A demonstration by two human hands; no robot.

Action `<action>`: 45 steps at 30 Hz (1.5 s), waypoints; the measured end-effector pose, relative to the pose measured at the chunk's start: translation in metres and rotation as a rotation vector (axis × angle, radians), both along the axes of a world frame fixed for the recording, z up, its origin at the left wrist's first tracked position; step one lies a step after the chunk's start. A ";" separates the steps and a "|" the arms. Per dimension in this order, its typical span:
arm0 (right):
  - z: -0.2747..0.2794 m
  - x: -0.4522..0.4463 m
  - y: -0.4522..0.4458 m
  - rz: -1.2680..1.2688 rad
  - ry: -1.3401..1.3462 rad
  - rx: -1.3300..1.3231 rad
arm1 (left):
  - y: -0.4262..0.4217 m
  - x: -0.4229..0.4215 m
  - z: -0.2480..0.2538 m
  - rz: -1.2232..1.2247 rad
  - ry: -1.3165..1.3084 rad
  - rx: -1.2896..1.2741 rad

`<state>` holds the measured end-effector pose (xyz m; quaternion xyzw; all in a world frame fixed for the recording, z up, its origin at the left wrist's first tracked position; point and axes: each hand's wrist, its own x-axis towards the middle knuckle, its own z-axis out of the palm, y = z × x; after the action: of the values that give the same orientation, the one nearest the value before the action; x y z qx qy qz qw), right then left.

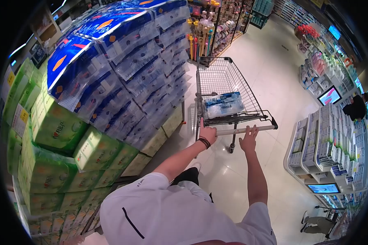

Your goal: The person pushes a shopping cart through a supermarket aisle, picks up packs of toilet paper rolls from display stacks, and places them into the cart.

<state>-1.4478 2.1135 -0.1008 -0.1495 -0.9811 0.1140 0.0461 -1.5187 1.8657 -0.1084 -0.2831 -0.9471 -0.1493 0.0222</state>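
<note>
Left hand [208,134] closed round left end of handle [228,132]; right hand [248,141] laid on it, fingers spread. Cart [246,83], wrapped pack [224,105] inside, beside stacked packages [145,61]; open floor [272,69] rightward.

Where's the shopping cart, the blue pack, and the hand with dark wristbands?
Shopping cart [221,79]: head view, on its wire mesh.
Blue pack [225,105]: head view, middle of its wrapper.
Left hand [208,133]: head view, back of the hand.

A pale, glossy tiled floor [274,61] runs between tall stacks of packs [124,61] on the left and white shelving [288,162] with a lit screen [330,96] on the right. Shelves [300,18] stand far back; a strip light [22,45] glows left.
</note>
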 end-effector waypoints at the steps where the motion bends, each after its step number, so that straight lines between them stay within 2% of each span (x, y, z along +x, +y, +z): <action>1: -0.001 -0.019 0.004 0.028 -0.018 0.002 | 0.003 -0.014 -0.002 0.022 0.004 0.003; 5: -0.004 -0.108 0.024 0.090 -0.106 0.023 | 0.014 -0.067 -0.009 0.052 -0.035 0.001; 8: -0.008 -0.160 0.029 0.136 -0.055 0.109 | 0.025 -0.098 0.000 0.106 -0.092 -0.011; 9: 0.014 -0.175 0.026 0.082 -0.202 -0.010 | 0.028 -0.109 -0.003 0.123 -0.094 -0.005; 14: 0.015 -0.245 0.045 0.179 -0.257 -0.070 | 0.049 -0.153 -0.004 0.211 -0.126 0.020; 19: 0.025 -0.277 0.044 0.195 -0.220 -0.219 | 0.069 -0.188 -0.007 0.293 -0.126 0.004; 20: -0.007 -0.298 0.063 0.288 -0.209 -0.250 | 0.076 -0.195 -0.009 0.310 -0.122 0.010; 23: 0.007 -0.325 0.075 0.290 -0.267 -0.339 | 0.099 -0.210 -0.013 0.363 -0.088 0.025; 26: -0.003 -0.352 0.097 0.400 -0.255 -0.407 | 0.116 -0.225 -0.002 0.416 -0.079 0.030; 29: -0.005 -0.372 0.121 0.514 -0.274 -0.361 | 0.131 -0.236 -0.007 0.471 0.002 0.019; 35: -0.006 -0.406 0.145 0.654 -0.313 -0.345 | 0.152 -0.252 -0.003 0.561 0.001 0.053; 38: 0.013 -0.416 0.146 0.657 -0.419 -0.335 | 0.159 -0.257 0.001 0.590 0.047 0.039; 41: -0.001 -0.426 0.149 0.696 -0.346 -0.329 | 0.164 -0.264 0.002 0.622 0.100 0.047; 45: 0.009 -0.449 0.152 0.719 -0.420 -0.358 | 0.168 -0.281 -0.006 0.641 0.144 0.027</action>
<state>-1.8970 2.2660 -0.0919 0.1755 -0.9236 0.2577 -0.2232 -1.7996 2.0337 -0.1146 0.0201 -0.9819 -0.1270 0.1390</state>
